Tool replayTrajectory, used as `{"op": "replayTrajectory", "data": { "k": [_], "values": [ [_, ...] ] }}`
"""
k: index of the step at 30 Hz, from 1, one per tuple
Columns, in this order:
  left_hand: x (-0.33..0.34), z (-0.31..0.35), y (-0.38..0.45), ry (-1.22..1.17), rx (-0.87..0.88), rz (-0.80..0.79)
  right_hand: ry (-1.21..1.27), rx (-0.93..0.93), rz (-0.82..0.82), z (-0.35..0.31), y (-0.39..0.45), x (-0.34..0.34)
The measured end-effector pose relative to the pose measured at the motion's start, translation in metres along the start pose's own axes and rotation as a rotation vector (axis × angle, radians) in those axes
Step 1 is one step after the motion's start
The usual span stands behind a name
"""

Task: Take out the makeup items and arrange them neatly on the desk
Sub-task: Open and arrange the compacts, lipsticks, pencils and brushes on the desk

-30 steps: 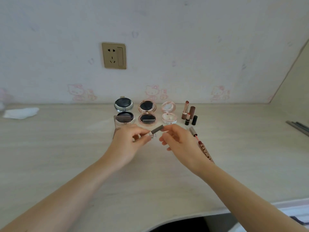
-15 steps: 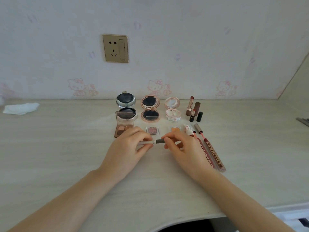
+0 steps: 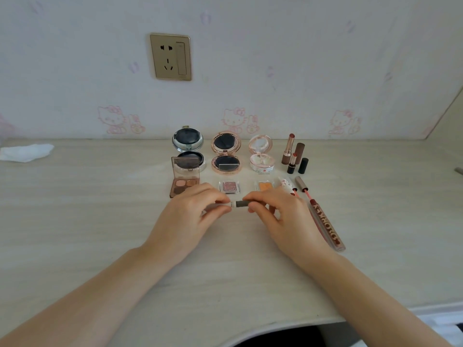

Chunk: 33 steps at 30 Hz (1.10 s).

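Both hands are working one slim makeup stick (image 3: 240,203), which is lying crosswise just in front of the little pink eyeshadow pan (image 3: 229,186) and low over the desk (image 3: 75,221); whether it is touching the wood is hard to tell. The left hand (image 3: 195,216) is pinching the pale end between thumb and fingertips, and the right hand (image 3: 280,216) is pinching the dark grey end the same way, so both grips are closed on the stick. It is looking light and rigid, a smooth plastic barrel that could roll or slip, so holding near both ends seems the sensible choice, and if the dark part is a cap it may pull off. To the right of the pink pan are sitting an orange pan (image 3: 265,186) and the long lip gloss tubes (image 3: 325,224); behind it stand the open compacts (image 3: 226,152).
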<state>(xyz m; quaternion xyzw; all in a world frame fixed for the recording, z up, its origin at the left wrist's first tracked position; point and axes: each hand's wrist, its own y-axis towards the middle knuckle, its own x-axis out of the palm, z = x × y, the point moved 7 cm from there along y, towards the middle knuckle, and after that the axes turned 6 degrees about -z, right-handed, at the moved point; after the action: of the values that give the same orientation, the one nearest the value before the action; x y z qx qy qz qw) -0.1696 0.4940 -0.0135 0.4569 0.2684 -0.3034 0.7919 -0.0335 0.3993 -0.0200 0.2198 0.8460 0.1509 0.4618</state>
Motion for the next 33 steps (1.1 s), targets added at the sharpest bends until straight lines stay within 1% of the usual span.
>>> {"op": "replayTrajectory", "data": {
  "k": [5,7,11,12,15,17,20,26,33],
  "values": [
    [0.002,-0.001,0.001,-0.077,-0.001,-0.032,-0.008,-0.074,0.074,-0.005,-0.002,-0.007],
    [0.002,0.0,0.0,-0.076,-0.008,-0.036,0.023,-0.061,0.079,-0.004,-0.002,-0.007],
    [0.0,0.013,-0.001,0.146,0.062,-0.051,0.163,0.118,-0.035,0.008,-0.002,0.003],
    [0.0,0.017,0.0,0.196,0.089,-0.069,0.165,0.12,-0.065,0.009,-0.002,0.007],
    [0.005,0.029,-0.001,0.305,0.153,-0.137,0.094,0.063,-0.102,0.005,-0.002,0.01],
    [0.007,0.032,-0.002,0.336,0.158,-0.17,0.089,0.039,-0.114,0.004,-0.002,0.011],
    [0.006,0.03,-0.002,0.319,0.129,-0.176,0.122,-0.006,-0.132,0.0,-0.002,0.013],
    [0.01,0.033,-0.003,0.355,0.138,-0.192,0.077,-0.042,-0.1,-0.004,-0.002,0.009],
    [0.009,0.029,-0.003,0.305,0.07,-0.221,0.122,-0.055,-0.083,-0.006,-0.001,0.011]
  ]
}}
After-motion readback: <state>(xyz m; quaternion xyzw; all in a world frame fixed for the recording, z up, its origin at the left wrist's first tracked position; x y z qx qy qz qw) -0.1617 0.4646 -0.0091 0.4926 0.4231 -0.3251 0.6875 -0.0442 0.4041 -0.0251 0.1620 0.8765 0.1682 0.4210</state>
